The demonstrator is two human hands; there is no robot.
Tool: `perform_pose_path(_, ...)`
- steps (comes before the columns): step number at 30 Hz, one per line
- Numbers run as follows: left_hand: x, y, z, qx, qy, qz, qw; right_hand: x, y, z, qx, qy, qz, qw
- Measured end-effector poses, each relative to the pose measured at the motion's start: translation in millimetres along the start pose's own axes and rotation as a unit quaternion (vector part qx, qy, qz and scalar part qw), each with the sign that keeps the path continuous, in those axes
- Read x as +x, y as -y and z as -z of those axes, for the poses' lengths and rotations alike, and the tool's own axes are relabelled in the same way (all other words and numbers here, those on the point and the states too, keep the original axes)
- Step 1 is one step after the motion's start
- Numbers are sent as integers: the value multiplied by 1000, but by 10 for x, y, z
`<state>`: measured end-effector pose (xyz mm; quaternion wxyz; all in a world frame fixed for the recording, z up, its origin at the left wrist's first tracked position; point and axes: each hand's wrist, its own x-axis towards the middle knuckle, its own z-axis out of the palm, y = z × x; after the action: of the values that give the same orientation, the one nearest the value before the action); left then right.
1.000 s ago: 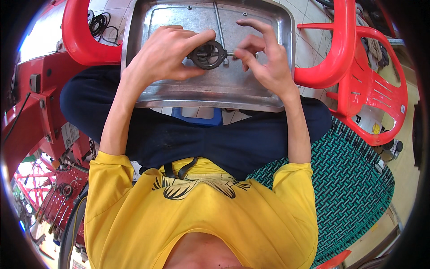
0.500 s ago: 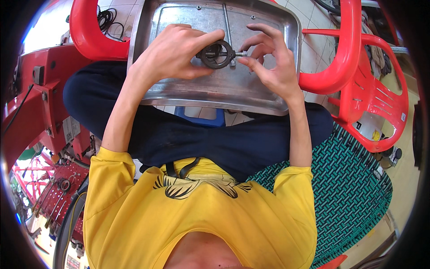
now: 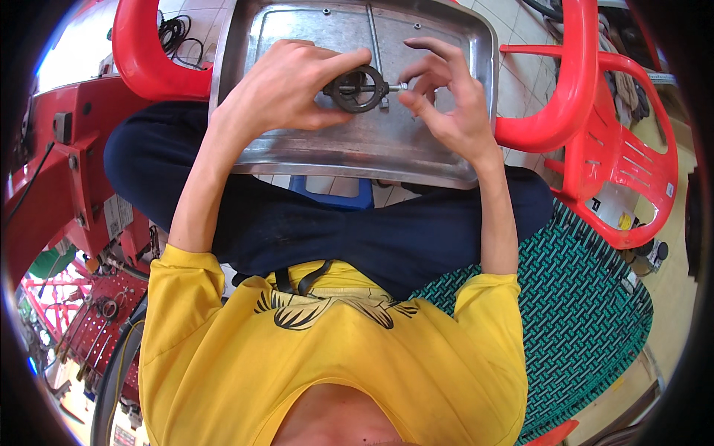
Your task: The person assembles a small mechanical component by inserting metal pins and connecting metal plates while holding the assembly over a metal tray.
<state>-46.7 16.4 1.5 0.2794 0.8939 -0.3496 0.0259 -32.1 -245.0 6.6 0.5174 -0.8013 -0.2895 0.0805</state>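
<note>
My left hand (image 3: 286,89) is closed around a dark metal ring-shaped part (image 3: 378,95), fingers behind it and thumb along its near side. A thin threaded bolt (image 3: 393,88) crosses the ring's opening and sticks out to the right. At the bolt's outer end sits a small shiny nut (image 3: 404,86), pinched between the thumb and index finger of my right hand (image 3: 457,115). Its other fingers are curled loosely above. Both hands are over a shallow metal tray (image 3: 297,157). Beneath them, a long thin metal rod (image 3: 373,37) with a block-like end lies in the tray.
Two small nuts (image 3: 417,26) lie near the tray's far side. Red plastic chairs (image 3: 625,149) stand around it. A green woven seat (image 3: 580,320) is at the lower right, red machinery (image 3: 52,163) at the left. Black cable (image 3: 175,33) lies on the tiled floor.
The right thumb and fingertips have shifted slightly around the bolt's end, and more of the thin thread shows beside the ring. The left hand keeps its hold almost unmoved.
</note>
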Motion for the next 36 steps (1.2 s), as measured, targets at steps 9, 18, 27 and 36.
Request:
perform_pose_path(9,1,16,-22,-14,7,7,1000,-8,-3,-35,-16,-5,15,1000)
perform_pose_path(18,5,-3,11,-12,24,12,1000,-7,-13,-44,-6,-10,6,1000)
perform_pose_path(27,-8,-15,13,-6,26,22,999,-1,-15,-40,-18,-7,27,999)
perform_pose_path(36,-3,-19,7,-8,38,22,999,-14,-14,-76,-9,-8,15,1000)
